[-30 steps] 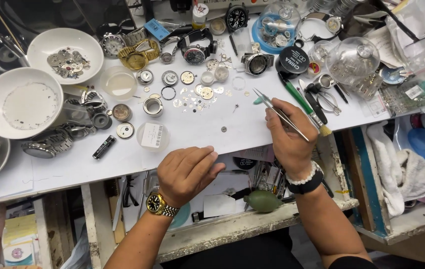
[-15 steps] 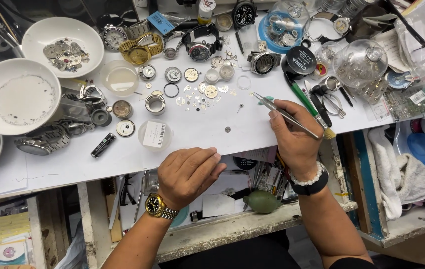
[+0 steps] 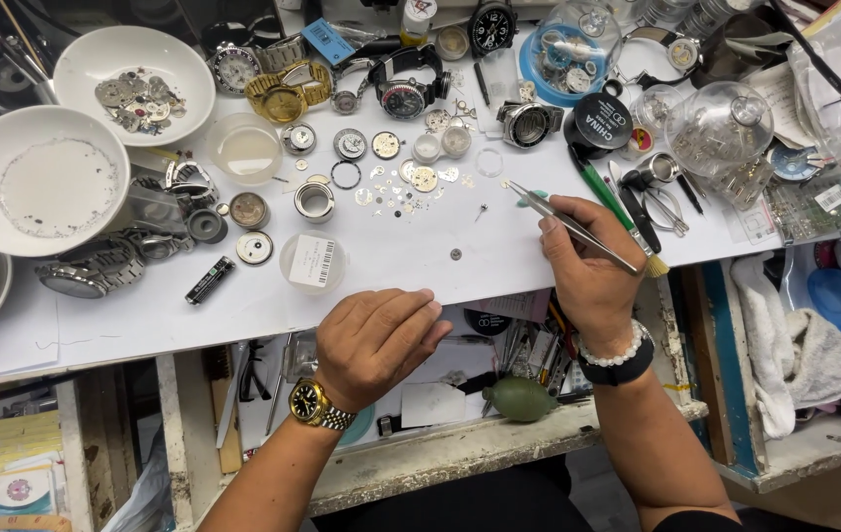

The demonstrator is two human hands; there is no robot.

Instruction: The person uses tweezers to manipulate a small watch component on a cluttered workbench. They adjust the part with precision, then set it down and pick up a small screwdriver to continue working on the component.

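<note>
Steel tweezers (image 3: pixel 566 223) sit pinched in our right hand (image 3: pixel 593 271), fingers closed round the shaft, tips pointing toward the upper left at the scatter of tiny watch parts (image 3: pixel 403 187) in the middle of the frame. We judge that we are at the picking stage: sorting or lifting one small piece from the spread of gears and plates. Whether the tips already grip anything is too fine to tell. A lone small wheel (image 3: pixel 456 254) lies apart from the scatter, just below and left of the tips, and a thin stem (image 3: pixel 481 211) lies nearer them. Our left hand (image 3: pixel 381 335) rests loosely curled, holding nothing, on the front edge of the white tabletop (image 3: pixel 243 305), a gold wristwatch (image 3: pixel 308 402) on its wrist. The next move, as we see it, calls for a steady, light pinch and a low approach, since such parts skip away easily. Around the work the surface is crowded: two white bowls (image 3: pixel 36 182) at upper left, one with loose movements, a gold watch (image 3: pixel 283 97) and a black watch (image 3: pixel 406 94) along the top, a clear capped vial (image 3: pixel 313 262) below the parts, a glass dome (image 3: pixel 721 128) at upper right. Beneath the tabletop an open drawer (image 3: pixel 499 365) holds tools and a green rubber blower (image 3: pixel 521 398). A white cloth (image 3: pixel 795 345) hangs at lower right.
</note>
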